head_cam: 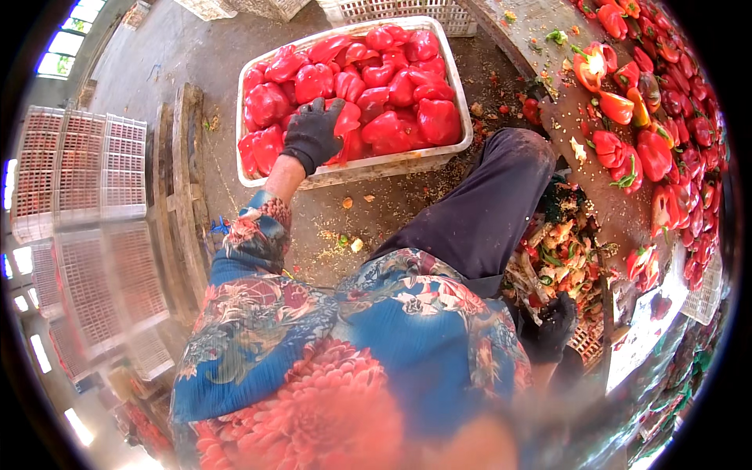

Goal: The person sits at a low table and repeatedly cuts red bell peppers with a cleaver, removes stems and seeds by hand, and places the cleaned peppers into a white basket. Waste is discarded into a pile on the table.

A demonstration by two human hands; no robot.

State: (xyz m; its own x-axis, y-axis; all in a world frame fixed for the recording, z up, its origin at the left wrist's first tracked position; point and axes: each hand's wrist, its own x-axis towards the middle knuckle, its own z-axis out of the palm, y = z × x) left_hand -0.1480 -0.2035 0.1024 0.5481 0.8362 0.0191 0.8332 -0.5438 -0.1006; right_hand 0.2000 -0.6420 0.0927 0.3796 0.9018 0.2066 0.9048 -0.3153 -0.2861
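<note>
My left hand (314, 134), in a dark glove, reaches over a white plastic crate (242, 141) filled with red bell peppers (385, 130). Its fingers are spread on the peppers near the crate's left front part; whether it grips one I cannot tell. Low on the right, beside my hip, is my right hand (551, 330), also in a dark glove. It is next to a container of pepper cores, seeds and scraps (564, 247), and its fingers are partly in shadow, so what it holds does not show.
A work table (578, 132) on the right bears heaped red peppers (655, 154), some cut. Stacked plastic crates (82, 170) and a wooden pallet (182, 200) stand on the left. Another perforated crate (405, 16) is beyond the filled one. Seeds and scraps litter the concrete floor (329, 229).
</note>
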